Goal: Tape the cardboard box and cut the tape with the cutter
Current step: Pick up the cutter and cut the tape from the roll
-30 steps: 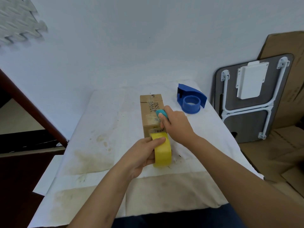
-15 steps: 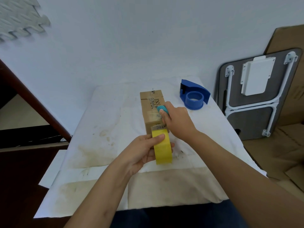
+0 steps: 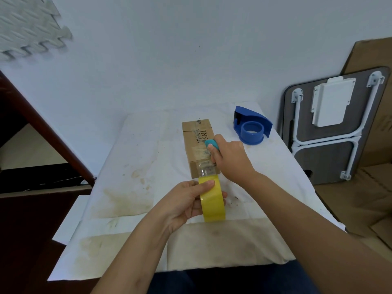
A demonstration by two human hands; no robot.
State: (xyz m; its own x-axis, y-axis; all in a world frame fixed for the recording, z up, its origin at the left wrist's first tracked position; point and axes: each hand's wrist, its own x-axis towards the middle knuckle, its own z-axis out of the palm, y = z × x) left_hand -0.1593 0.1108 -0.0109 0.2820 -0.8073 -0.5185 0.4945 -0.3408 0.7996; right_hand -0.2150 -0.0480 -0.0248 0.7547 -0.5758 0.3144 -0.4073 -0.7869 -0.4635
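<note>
A long brown cardboard box lies lengthwise on the white-covered table, with clear tape along its top. My left hand grips a yellow tape roll just in front of the box's near end. A clear strip of tape runs from the roll up onto the box's near face. My right hand holds a teal cutter against the box's right top edge, above the strip. The cutter's blade is hidden by my fingers.
A blue tape dispenser stands at the table's far right corner. A folded grey table with white legs leans on the wall to the right, with flat cardboard behind and below it. A dark wooden rail slants at left.
My left hand has drawn the yellow roll a little away from the box, so a longer clear strip shows. My right hand stays at the box's right edge with the cutter.
</note>
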